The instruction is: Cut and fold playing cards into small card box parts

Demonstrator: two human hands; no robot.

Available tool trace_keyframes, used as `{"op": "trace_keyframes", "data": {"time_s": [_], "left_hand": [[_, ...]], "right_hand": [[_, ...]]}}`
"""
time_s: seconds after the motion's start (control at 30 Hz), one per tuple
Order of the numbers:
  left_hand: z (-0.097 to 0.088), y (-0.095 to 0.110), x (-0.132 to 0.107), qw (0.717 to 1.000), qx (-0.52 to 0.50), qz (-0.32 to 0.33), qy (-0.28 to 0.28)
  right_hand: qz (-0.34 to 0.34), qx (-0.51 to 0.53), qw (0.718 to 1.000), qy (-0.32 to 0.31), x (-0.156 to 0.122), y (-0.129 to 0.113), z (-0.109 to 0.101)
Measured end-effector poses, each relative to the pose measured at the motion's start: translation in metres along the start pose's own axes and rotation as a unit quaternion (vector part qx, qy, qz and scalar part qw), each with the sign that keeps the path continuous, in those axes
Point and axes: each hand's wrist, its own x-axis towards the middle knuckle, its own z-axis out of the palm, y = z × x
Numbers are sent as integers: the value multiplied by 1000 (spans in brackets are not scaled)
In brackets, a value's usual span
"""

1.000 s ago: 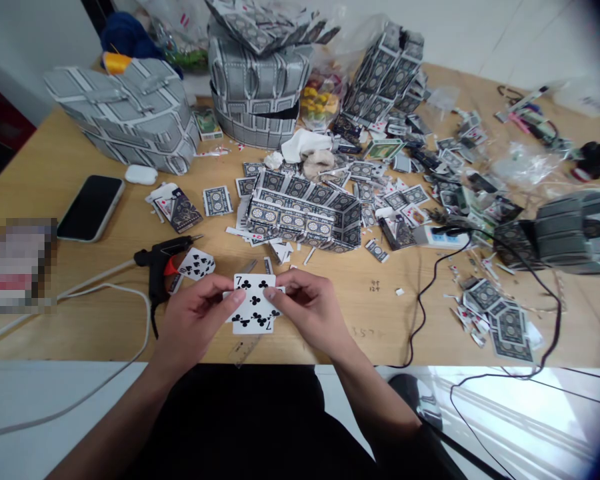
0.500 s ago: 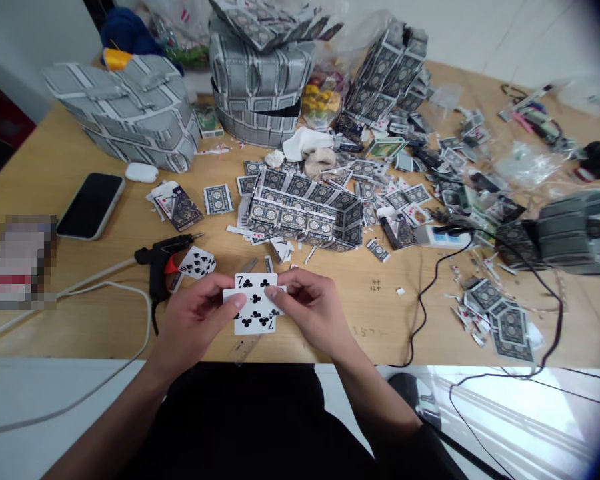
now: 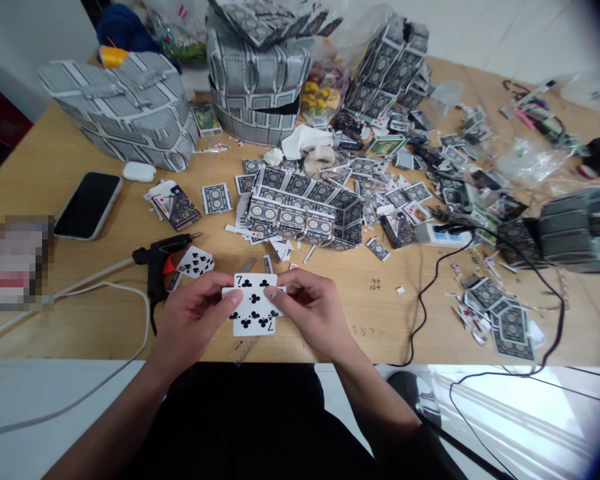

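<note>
Between my two hands is a seven of clubs playing card, face up, held over the table's front edge. A second card seems to lie crosswise with it, its white ends showing at either side. My left hand pinches the left end with the thumb on top; my right hand pinches the right end likewise. Under the cards a clear ruler pokes out. Left of my left hand lie a black glue gun and a ten of spades. Beyond my hands stands an open box made of cards.
Large woven card pieces stand along the back. A phone and a card pack lie at left. Loose cards and scraps litter the right, where a black cable crosses from a power strip.
Both hands hold the crossed cards in almost the same place. The view has shifted very slightly; nothing else has visibly moved.
</note>
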Motion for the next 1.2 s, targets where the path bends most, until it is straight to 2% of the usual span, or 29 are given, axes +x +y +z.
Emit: {"op": "trace_keyframes", "data": {"time_s": [0.73, 1.2], "left_hand": [[-4, 1, 0, 1000, -2, 3, -1], [-1, 1, 1, 999, -32, -23, 19]], "right_hand": [[21, -7, 1000, -6, -3, -4, 0], [-22, 30, 999, -2, -1, -2, 4]]}}
